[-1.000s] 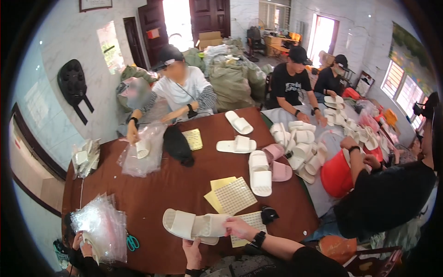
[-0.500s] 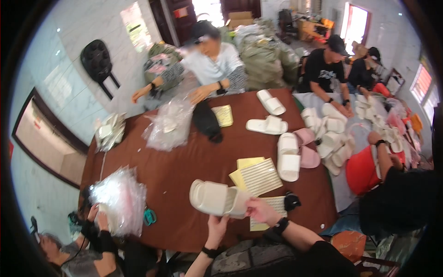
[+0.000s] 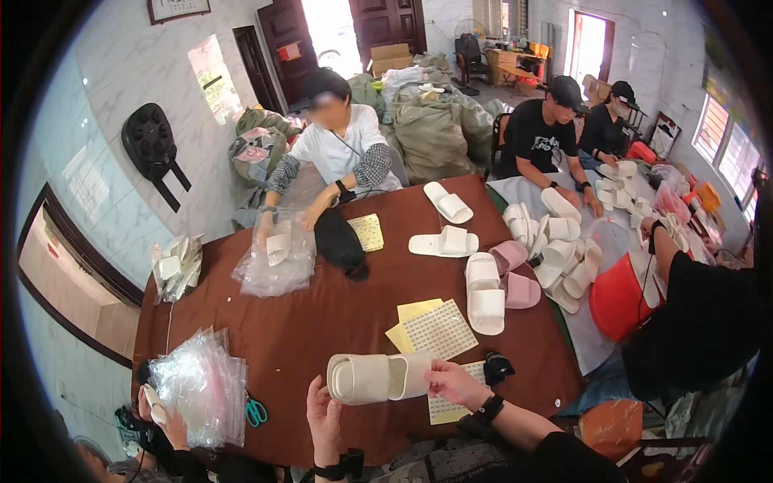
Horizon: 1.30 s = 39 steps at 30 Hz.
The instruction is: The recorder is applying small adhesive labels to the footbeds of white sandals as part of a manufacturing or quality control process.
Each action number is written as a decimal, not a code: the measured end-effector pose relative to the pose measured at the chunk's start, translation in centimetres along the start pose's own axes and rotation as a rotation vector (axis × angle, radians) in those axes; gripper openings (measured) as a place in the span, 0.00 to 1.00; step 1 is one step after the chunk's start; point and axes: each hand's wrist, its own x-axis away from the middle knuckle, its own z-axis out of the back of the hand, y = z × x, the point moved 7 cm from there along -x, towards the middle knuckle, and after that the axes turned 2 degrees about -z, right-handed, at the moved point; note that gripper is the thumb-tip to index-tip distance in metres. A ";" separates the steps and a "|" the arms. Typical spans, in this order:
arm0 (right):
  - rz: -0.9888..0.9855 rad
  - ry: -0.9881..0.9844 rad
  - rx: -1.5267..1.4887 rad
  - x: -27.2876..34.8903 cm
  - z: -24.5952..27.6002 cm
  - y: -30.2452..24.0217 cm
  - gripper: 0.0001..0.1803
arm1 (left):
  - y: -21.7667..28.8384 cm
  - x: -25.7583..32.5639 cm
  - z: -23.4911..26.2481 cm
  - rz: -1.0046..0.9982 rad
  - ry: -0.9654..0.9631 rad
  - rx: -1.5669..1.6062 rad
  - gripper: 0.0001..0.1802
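A pair of cream slide slippers (image 3: 360,378), nested one against the other, is held level above the near edge of the brown table. My left hand (image 3: 324,414) is at their left end, its fingers against the sole and edge. At the right end my right hand (image 3: 456,385) pinches a slipper between thumb and fingers. Just beyond and partly beneath them lie sticker sheets (image 3: 440,330) of small printed labels on yellow backing. Another label sheet (image 3: 445,409) shows partly behind my right hand, with a small black object (image 3: 498,368) beside it.
More white slippers (image 3: 485,294) and pink ones (image 3: 520,290) lie to the right on the brown cloth (image 3: 338,322). Clear plastic bags (image 3: 201,386) and teal scissors (image 3: 255,412) are at the left. Co-workers sit around the tables; one handles a bagged slipper (image 3: 278,248) across from me.
My left hand has shifted from under the slippers' middle to their left end. My right hand keeps its hold. The view has tilted upward, and the co-worker opposite has reached into the plastic bag.
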 end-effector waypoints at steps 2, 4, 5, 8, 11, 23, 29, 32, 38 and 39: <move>0.000 0.022 0.094 0.5 -0.7 -0.3 0.06 | 0.4 0.0 0.2 0.001 0.017 -0.063 0.29; 0.010 0.022 0.203 0.6 -1.3 -0.5 0.05 | 1.0 0.0 0.1 -0.054 0.056 -0.338 0.25; -0.003 0.039 0.291 0.6 -1.0 -0.2 0.06 | -0.2 0.0 1.0 -0.018 0.036 -0.347 0.24; -0.012 0.106 0.315 1.3 -0.5 -1.0 0.07 | -0.1 -0.2 -0.1 0.002 0.035 -0.358 0.25; -0.017 0.050 0.235 0.5 -1.3 0.1 0.06 | -0.4 0.2 -0.3 0.029 0.021 -0.264 0.25; -0.025 0.063 0.329 1.3 -2.2 -0.1 0.06 | -2.4 2.1 -0.1 0.083 0.098 -0.002 0.27; 0.261 0.214 0.456 1.9 -1.3 -3.4 0.10 | -3.0 2.2 2.3 0.093 0.238 0.090 0.25; 0.274 0.298 0.521 2.1 0.7 -4.1 0.20 | -3.8 2.1 4.6 0.154 0.307 0.216 0.25; 0.014 0.053 0.150 1.7 -1.4 -0.5 0.21 | -5.9 3.1 4.1 0.304 0.213 0.296 0.21; -0.050 0.050 0.070 1.6 -1.1 0.3 0.21 | -6.1 2.9 4.2 0.310 0.211 0.296 0.21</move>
